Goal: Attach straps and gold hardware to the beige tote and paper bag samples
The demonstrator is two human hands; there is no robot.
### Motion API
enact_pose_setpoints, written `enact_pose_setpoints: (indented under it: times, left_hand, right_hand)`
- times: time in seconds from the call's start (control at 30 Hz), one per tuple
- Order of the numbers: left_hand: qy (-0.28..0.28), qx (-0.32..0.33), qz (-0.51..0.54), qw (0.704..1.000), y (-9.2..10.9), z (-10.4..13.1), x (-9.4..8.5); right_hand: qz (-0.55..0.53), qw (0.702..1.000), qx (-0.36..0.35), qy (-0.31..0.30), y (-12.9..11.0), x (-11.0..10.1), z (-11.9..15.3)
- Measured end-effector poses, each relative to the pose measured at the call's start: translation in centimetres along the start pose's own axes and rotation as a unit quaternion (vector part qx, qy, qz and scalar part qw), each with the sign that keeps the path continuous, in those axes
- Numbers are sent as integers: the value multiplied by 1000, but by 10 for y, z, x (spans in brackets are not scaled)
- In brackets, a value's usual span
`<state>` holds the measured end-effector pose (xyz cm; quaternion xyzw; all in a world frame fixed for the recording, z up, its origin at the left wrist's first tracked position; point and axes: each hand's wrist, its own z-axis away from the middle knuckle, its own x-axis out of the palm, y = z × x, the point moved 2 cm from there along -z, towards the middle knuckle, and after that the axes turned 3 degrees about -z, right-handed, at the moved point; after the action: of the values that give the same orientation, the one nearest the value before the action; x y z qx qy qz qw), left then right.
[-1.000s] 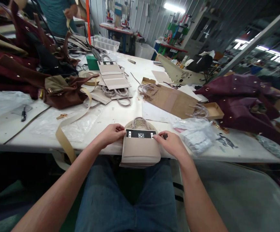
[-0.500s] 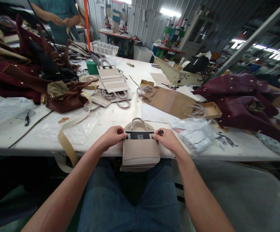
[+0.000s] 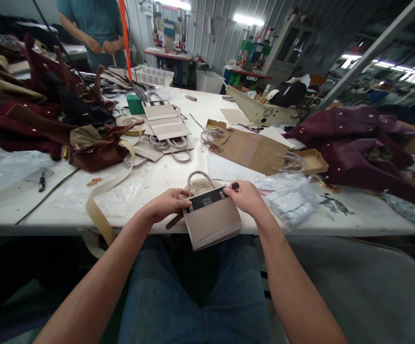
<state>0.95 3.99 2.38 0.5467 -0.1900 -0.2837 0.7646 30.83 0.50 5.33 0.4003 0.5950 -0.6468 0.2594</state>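
A beige handbag piece (image 3: 212, 222) with a black top band and a wrapped loop handle (image 3: 200, 174) is held at the table's front edge, tilted with its right side higher. My left hand (image 3: 171, 204) is closed on its upper left corner, thumb on the black band. My right hand (image 3: 245, 195) pinches the upper right corner. A small dark object (image 3: 235, 186) shows at the right fingers; its kind is unclear. From behind the piece's left side a dark brown strap end (image 3: 174, 221) sticks out. Behind the handle lies a round, cream-coloured bundle (image 3: 201, 187), partly hidden.
Stacked beige bag pieces (image 3: 166, 119) and a brown panel with handles (image 3: 254, 150) lie farther back. Brown bags (image 3: 100, 148) stand left, maroon bags (image 3: 358, 143) right. A plastic-wrapped packet (image 3: 289, 198) is near my right hand. A beige strip (image 3: 102, 210) hangs over the edge. Another person (image 3: 92, 33) stands far left.
The handbag piece has tilted, its left side dropping and its bottom swinging right. The brown strap end has come into view at its left. Both hands keep their hold.
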Motion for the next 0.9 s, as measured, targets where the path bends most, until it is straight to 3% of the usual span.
enact_pose_setpoints:
  times: [0.17,0.37,0.57,0.77,0.9]
  left_hand:
    - [-97,19,-24,995,0,3,1]
    - [-70,0,24,997,5,4,9]
    - [-122,-24,108,986,6,8,14]
    - [-104,-94,117,983,13,-3,26]
    - [-155,-104,178,966,6,-12,25]
  right_hand:
    - [-8,1000,0,-9,4,15,-6]
    - [-17,1000,10,-19,15,28,-9]
    - [-57,998,22,-33,22,31,-6]
    - [-91,995,15,-37,15,28,0]
    - [-106,993,9,-46,10,25,4]
